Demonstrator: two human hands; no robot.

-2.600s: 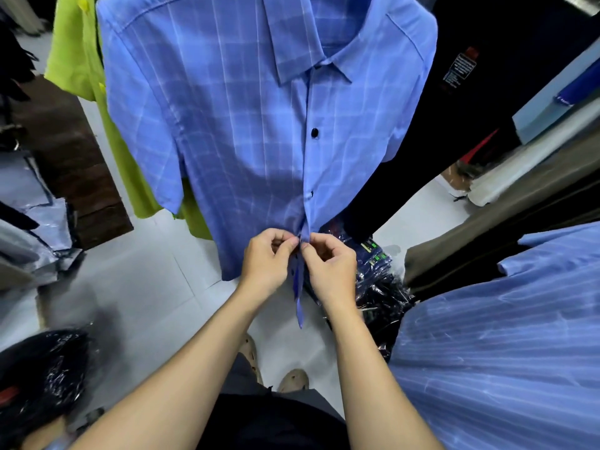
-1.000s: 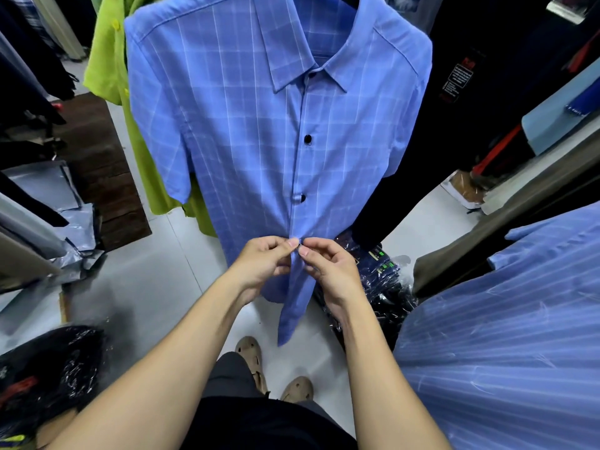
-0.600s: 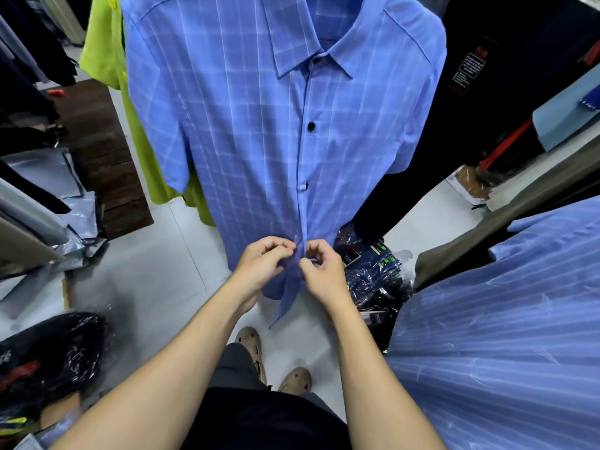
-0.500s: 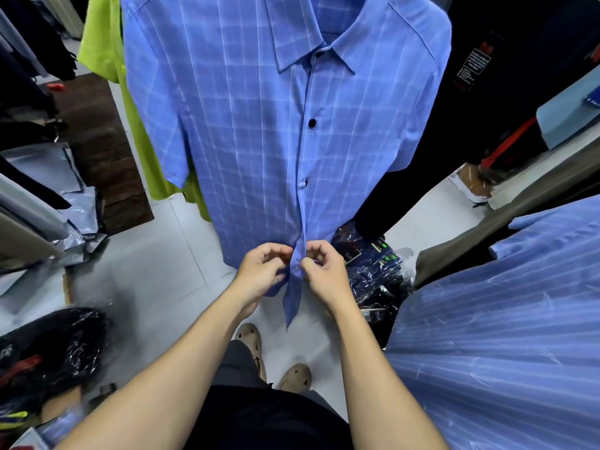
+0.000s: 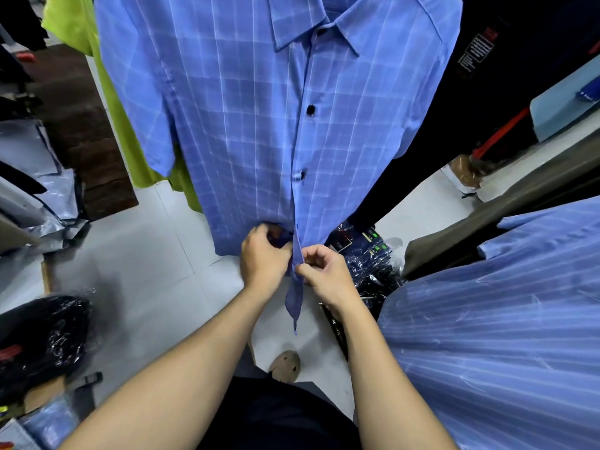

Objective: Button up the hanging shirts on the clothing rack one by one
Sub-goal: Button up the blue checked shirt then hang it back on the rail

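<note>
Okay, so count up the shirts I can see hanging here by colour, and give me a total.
Blue checked shirt, the one both hands are working on: 1
Blue striped shirt, at the right: 1
Lime green shirt, behind the checked one: 1
Total: 3
The dark garments at the right and far left are too unclear to count as shirts.

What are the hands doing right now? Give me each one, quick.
Left hand: closed, pinching the blue plaid shirt at its lower front edge.
Right hand: closed, pinching the shirt's front strip near the hem.
</note>
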